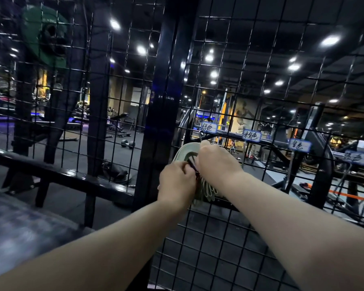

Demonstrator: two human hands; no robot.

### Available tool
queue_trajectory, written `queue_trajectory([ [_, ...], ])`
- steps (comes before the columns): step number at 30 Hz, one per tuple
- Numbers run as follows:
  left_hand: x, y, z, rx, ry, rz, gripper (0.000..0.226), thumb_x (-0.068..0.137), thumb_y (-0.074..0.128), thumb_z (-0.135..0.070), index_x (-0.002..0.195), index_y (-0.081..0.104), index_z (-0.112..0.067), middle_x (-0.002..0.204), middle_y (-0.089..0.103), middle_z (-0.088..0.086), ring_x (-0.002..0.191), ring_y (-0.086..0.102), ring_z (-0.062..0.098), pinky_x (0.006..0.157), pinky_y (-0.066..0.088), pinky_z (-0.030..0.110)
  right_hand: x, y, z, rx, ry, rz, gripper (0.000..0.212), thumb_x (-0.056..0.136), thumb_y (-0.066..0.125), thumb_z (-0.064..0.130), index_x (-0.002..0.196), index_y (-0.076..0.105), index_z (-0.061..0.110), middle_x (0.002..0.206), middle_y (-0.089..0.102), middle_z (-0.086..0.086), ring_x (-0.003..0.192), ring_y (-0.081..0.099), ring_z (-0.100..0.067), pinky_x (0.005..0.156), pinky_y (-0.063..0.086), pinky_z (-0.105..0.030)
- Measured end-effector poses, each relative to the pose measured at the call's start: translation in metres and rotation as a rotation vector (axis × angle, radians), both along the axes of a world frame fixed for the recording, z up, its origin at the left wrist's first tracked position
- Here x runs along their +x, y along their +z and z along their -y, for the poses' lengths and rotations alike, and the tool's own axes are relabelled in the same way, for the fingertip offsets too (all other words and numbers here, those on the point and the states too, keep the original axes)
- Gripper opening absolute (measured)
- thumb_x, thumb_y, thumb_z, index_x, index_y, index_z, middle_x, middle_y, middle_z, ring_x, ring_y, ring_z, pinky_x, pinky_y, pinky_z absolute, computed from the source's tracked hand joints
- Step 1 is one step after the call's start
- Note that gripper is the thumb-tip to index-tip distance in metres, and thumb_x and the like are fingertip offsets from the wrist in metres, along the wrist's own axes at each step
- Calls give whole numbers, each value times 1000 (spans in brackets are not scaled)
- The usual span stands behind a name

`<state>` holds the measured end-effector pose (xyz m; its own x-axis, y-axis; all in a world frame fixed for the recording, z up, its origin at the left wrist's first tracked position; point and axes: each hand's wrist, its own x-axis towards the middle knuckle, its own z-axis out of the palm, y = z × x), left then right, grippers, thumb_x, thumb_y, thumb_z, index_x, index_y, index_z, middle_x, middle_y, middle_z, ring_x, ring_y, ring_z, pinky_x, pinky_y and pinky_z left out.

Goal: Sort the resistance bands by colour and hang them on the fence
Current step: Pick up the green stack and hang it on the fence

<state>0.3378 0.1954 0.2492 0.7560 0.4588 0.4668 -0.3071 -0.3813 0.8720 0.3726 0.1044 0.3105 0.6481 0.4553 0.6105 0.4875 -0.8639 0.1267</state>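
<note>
Head view: with the right hand [216, 160] gripping the green bands [184, 153], the fence hook [201, 135] just above it, and the left hand [177, 179] beside it pinching darker bands [194, 170], lift only the green loops over the hook tip, keeping the others clear.

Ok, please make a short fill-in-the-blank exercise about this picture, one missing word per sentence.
Both the left hand and the right hand grip a bunch of resistance bands, mostly pale ___.
They hold it against a black wire ___.
The nearest handwritten label sits just ___ the right hand.
Missing words: green; fence; above.
</note>
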Motion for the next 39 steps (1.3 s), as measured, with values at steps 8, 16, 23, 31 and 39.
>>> queue_trajectory([
  [8,20,10,14,-325,-89,-29,18,96,59,-20,88,74,-13,73,73,5,63,65,19,56,50,28,7,3,3,-71,13,22,11,100,41,5,103,51,7,86,48,-5,92,63,-26,64,42,-26],
  [16,20,11,13,-210,-18,-11,13,93,62,-23,87,74,-21,79,72,-2,72,70,17,72,61,40,-4,11,5,-36,-2,-54,10,99,39,3,95,39,12,96,63,-14,93,65,-32,67,49,-35],
  [23,18,9,8,-75,24,-31,16,94,62,-25,102,74,-18,87,73,3,78,70,21,75,60,39,-3,-2,5,146,-3,-95,7,98,42,7,96,44,13,99,61,-16,92,62,-33,66,37,-31],
  [31,-12,9,-15,272,160,93,20,89,60,-39,97,58,-21,84,63,-6,74,62,13,69,57,36,-3,-13,3,279,19,-170,4,101,48,8,103,51,9,77,54,0,78,65,-24,57,49,-29],
  [39,18,30,-38,460,-113,81,64,95,63,-30,151,35,-14,147,42,3,138,35,16,110,27,26,-2,-13,5,289,20,-151,6,100,48,9,100,45,14,75,48,0,71,51,-22,45,28,-22],
])
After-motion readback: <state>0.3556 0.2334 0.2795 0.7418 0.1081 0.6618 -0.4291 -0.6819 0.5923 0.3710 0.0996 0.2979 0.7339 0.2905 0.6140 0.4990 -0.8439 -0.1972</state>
